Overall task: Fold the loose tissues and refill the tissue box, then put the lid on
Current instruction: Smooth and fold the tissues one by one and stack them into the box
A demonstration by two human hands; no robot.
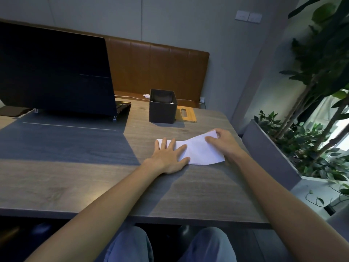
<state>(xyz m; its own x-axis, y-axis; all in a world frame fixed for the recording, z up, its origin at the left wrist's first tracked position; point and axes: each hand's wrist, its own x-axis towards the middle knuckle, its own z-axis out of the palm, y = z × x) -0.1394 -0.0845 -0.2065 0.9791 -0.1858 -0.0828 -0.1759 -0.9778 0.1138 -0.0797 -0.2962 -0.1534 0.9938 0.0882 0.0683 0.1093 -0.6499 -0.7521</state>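
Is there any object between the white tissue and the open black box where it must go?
Nothing visible. The tissue lies under both hands; the table between it and the box is bare, and the wooden lid lies beside the box.

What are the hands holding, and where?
The tissue: left hand flat on its left end, right hand fingers gripping its far right corner.

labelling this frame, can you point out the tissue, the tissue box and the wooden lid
tissue (pixel 200 151): head view, on the bare white middle between the two hands.
tissue box (pixel 162 112): head view, on its dark front wall.
wooden lid (pixel 188 115): head view, on the flat top right of its slot.
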